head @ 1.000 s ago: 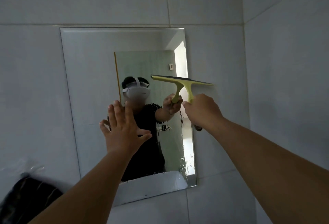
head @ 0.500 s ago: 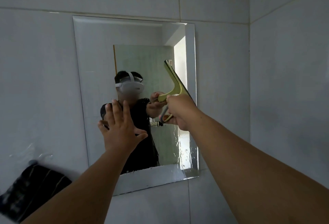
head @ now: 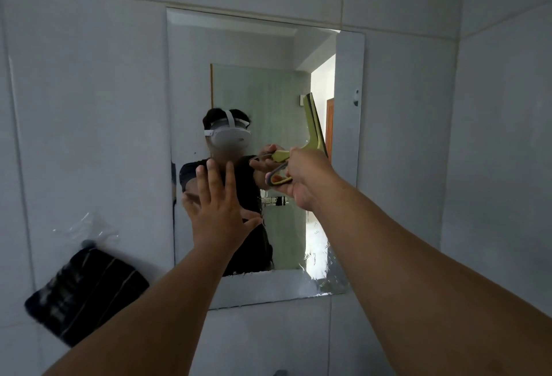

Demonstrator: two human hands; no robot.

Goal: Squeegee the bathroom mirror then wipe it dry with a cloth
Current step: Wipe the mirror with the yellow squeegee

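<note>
A frameless rectangular mirror (head: pixel 239 47) hangs on the grey tiled wall. Its lower right part carries water drops and streaks. My right hand (head: pixel 307 178) grips the handle of a yellow-green squeegee (head: pixel 313 125), whose blade stands nearly upright against the right side of the glass. My left hand (head: pixel 219 205) is spread flat with fingers apart, near or on the lower left of the mirror, holding nothing. A dark striped cloth (head: pixel 86 295) hangs on the wall below and left of the mirror.
Grey wall tiles surround the mirror, and a side wall meets them in a corner at the right (head: pixel 457 137). A clear plastic hook or film (head: pixel 86 232) sits just above the dark cloth. The mirror reflects a person and a doorway.
The squeegee blade has turned from horizontal to nearly upright, and my right hand has shifted slightly lower and left. My left hand has kept its place on the mirror.
</note>
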